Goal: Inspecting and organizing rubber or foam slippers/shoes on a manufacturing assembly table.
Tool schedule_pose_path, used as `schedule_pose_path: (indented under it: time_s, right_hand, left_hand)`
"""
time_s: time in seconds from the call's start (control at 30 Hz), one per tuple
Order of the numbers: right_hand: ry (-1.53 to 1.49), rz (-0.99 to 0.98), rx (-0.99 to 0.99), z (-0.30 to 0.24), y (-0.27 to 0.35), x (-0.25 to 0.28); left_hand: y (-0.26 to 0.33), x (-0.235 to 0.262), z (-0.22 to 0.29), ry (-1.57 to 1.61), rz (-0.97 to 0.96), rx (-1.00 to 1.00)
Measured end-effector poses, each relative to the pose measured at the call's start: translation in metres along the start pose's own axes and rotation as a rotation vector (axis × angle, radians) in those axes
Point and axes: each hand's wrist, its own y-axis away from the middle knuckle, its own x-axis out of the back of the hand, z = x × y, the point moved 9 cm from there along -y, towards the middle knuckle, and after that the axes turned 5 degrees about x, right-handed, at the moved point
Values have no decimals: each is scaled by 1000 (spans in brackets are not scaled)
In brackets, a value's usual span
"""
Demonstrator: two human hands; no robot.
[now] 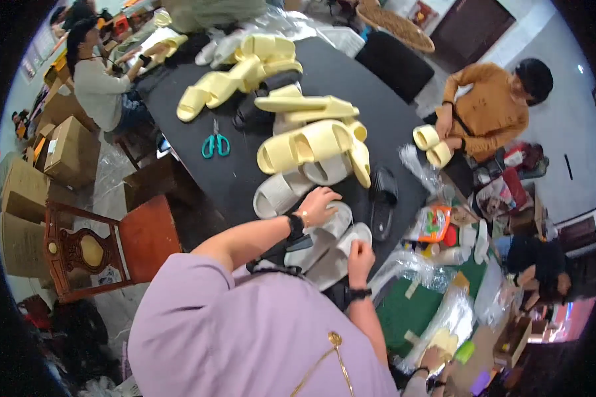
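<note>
Close to my body, at the table's near edge, is a pair of light grey slippers. My left hand (318, 208) bends over the strap end of the left grey slipper (321, 239), its fingers curled on the upper. My right hand (359, 261) is closed at the outer edge of the right grey slipper (334, 266); its fingertips are partly hidden. Just beyond my left hand lies another grey slipper (279, 193), with one more (329, 170) partly under a pale yellow slipper (304, 147). A black slipper (383, 202) lies to the right.
Several yellow slippers (222, 86) are heaped on the black table (179, 142), near teal-handled scissors (216, 142). A person in orange (487, 109) holds yellow slippers at right; another person (102, 86) works at far left. A wooden chair (149, 238) stands left, plastic wrap (437, 331) lies right.
</note>
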Motion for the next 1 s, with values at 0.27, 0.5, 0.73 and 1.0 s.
schedule_pose_path:
  time_s: [0.27, 0.5, 0.73, 1.0]
  right_hand:
    - [38, -418, -209, 58, 68, -57]
    - [360, -388, -298, 41, 41, -60]
    - [481, -294, -359, 46, 52, -47]
    - [358, -169, -251, 27, 30, -28]
  left_hand:
    - [-11, 99, -48, -197, 389, 138]
    - [-9, 142, -100, -393, 636, 624]
    - [-42, 127, -100, -422, 181, 619]
    - [-59, 139, -210, -466, 426, 540]
